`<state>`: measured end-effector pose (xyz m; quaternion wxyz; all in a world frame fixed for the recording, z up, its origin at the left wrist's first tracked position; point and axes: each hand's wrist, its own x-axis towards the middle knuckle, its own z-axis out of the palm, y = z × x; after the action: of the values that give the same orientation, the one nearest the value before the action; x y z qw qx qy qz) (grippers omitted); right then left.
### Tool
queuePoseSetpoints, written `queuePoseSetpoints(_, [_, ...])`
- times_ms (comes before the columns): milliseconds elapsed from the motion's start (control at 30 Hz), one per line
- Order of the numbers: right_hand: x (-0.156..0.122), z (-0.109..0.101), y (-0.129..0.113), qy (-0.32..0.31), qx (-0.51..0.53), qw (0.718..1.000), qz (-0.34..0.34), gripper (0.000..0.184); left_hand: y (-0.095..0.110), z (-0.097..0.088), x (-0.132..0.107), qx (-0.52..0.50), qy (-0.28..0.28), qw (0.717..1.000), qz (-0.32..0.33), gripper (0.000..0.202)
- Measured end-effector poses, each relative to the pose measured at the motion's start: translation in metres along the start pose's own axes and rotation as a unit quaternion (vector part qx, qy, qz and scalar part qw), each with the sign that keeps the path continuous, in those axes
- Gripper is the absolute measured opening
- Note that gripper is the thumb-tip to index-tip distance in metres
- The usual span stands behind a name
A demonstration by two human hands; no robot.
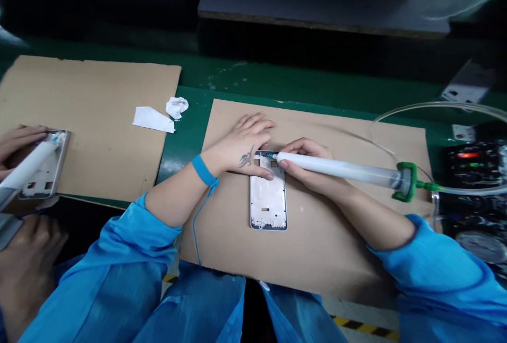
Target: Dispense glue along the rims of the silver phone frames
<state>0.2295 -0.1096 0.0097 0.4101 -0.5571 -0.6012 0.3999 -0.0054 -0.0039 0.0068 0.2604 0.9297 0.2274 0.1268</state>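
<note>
Fingers [259,170] on phone frame [268,206] (syringe [336,169] touching)

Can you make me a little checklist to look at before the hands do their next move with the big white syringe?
1. The left hand holds the phone frame steady: ok.
2. The right hand grips the syringe: ok.
3. The syringe tip touches the frame: cannot tell.
4. The clear hose joins the green cap: ok.
5. The blue strap is on the left wrist: ok.
6. The frame lies flat on the cardboard: ok.
</note>
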Motion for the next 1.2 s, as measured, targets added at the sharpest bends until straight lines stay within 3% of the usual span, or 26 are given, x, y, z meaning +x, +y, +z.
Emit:
queuePoseSetpoints(300, [0.0009,-0.0027,-0.0009,-0.029,-0.002,1.000,0.003,0.032,-0.0017,0.0010,-0.0003,-0.004,0.003,1.000,0.006,0.067])
queuePoseSetpoints(733, [-0.0010,-0.0003,0.0030,-0.005,-0.013,1.000,0.012,0.043,0.0014,0.0000,0.0022,-0.025,0.003,1.000,-0.005,0.067])
queuePoseSetpoints(933, [0.0003,0.0002,-0.0008,-0.005,-0.021,1.000,0.004,0.032,0.0002,0.0014,0.0010,-0.014,0.004,1.000,0.002,0.067])
queuePoseSetpoints(1200, [-0.0015,0.0020,0.0015,0.011,-0.016,1.000,0.003,0.032,0.0007,-0.0005,0.0027,-0.004,-0.010,1.000,-0.004,0.070])
